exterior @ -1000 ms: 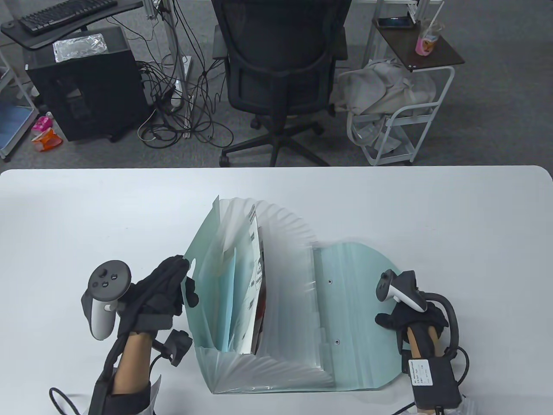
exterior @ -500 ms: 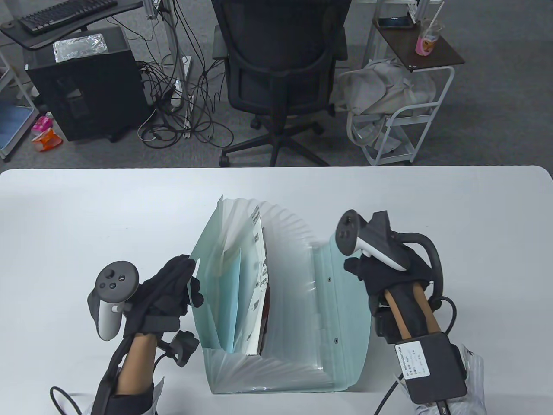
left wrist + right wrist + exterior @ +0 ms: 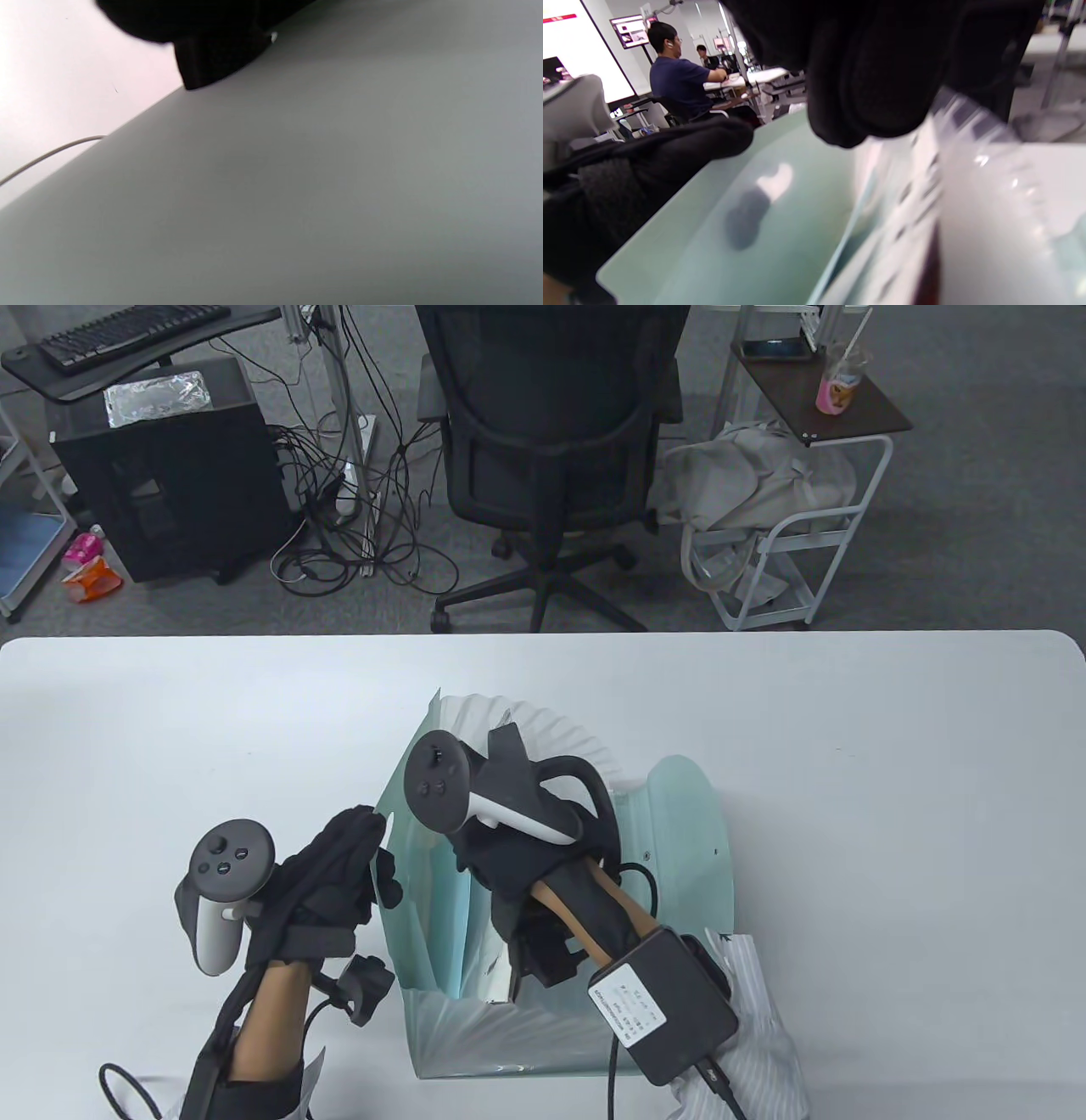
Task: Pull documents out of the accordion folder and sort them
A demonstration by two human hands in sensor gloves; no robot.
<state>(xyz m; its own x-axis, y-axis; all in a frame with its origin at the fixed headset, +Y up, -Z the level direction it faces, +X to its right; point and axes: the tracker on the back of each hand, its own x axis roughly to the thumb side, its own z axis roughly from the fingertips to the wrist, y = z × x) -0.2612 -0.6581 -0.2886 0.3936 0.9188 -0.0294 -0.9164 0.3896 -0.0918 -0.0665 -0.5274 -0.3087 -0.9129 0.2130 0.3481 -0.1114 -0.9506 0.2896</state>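
A translucent teal accordion folder (image 3: 679, 848) stands fanned open on the white table (image 3: 891, 814). A pale blue sheet (image 3: 445, 925) and a white printed document (image 3: 496, 976) stand in its pockets. My left hand (image 3: 365, 857) grips the folder's left outer panel (image 3: 407, 831), thumb inside and fingers outside. My right hand (image 3: 501, 865) is over the open pockets, above the papers. In the right wrist view its fingers (image 3: 865, 84) hang at the top edge of the printed document (image 3: 903, 220). Whether they pinch it is hidden. The left wrist view shows only a blurred grey surface.
The folder's flap lies open to the right on the table. A black office chair (image 3: 551, 432) stands beyond the table's far edge, with a white cart (image 3: 789, 526) to its right. My right sleeve (image 3: 755, 1010) rests near the front edge.
My right hand has moved left from the folder's flap to over the open pockets. The flap has curled up slightly. My left hand still holds the left panel.
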